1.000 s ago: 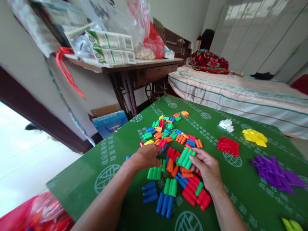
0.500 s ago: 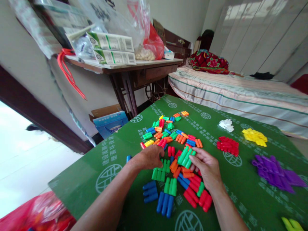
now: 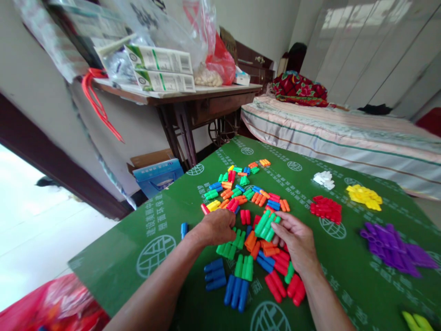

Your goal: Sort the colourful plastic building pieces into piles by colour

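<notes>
Held up in my right hand (image 3: pixel 294 236) is a green bullet-shaped plastic block (image 3: pixel 266 225) with several ridges, gripped between thumb and fingers. My left hand (image 3: pixel 219 226) is low over the pile, its fingers bent down at a green ridged block (image 3: pixel 231 244); whether it grips that block is hidden. Nearer to me lie a green and blue joined piece (image 3: pixel 237 289) and a separate blue block (image 3: pixel 215 274). Red blocks (image 3: pixel 275 286) and orange blocks (image 3: pixel 252 242) lie under and beside my right hand.
Right of the pile are heaps of red (image 3: pixel 326 209), yellow (image 3: pixel 364 196), purple (image 3: pixel 392 248) and white pieces (image 3: pixel 324 179). More mixed blocks (image 3: pixel 241 188) spread toward the green table's (image 3: pixel 113 250) far corner. A bed (image 3: pixel 330 124) and a sewing-machine table (image 3: pixel 203 94) stand beyond.
My left hand has shifted slightly, and the green blocks beneath it moved a little. A few orange and red blocks slid slightly right. My right hand still holds the green block.
</notes>
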A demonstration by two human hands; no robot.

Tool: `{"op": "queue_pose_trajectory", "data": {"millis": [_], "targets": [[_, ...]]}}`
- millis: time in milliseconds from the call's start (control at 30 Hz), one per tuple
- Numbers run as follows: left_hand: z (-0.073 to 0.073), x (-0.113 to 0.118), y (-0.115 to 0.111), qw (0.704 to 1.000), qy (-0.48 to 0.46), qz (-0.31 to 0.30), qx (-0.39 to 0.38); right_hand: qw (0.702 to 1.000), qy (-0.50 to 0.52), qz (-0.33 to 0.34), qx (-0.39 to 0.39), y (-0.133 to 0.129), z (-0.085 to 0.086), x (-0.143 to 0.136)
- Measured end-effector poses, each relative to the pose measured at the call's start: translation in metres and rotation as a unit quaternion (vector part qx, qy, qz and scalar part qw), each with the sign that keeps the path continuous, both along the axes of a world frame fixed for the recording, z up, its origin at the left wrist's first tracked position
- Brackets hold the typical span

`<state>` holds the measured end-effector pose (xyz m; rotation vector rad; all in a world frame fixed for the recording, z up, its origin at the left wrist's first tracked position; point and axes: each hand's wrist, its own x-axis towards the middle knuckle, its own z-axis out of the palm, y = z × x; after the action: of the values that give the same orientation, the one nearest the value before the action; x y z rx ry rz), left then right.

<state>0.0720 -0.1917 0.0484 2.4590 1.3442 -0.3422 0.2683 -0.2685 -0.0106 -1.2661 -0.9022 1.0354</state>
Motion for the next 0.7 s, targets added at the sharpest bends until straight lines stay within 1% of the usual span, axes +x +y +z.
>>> {"op": "queue_pose_trajectory", "data": {"millis": [167, 267, 400, 533, 700], "targets": [[-0.001, 0.0, -0.001, 0.999, -0.029, 0.02, 0.006, 1.0, -0.002, -0.003, 0.004, 0.0, -0.002, 0.001], [0.002, -0.003, 0.001, 1.0, -0.006, 0.026, 0.007, 1.0, -0.002, -0.003, 0.008, 0.0, -0.002, 0.001], [0.01, -0.007, 0.0, 1.0, 0.024, 0.013, -0.004, 1.0, -0.001, 0.002, 0.009, 0.0, -0.002, 0.003], [0.015, -0.007, -0.011, 0.999, 0.043, 0.013, -0.02, 1.0, 0.0, 0.001, 0.009, 0.0, -0.002, 0.004], [0.015, -0.003, -0.032, 0.998, 0.053, 0.033, -0.009, 1.0, -0.002, -0.001, 0.015, 0.001, 0.0, 0.003]]}}
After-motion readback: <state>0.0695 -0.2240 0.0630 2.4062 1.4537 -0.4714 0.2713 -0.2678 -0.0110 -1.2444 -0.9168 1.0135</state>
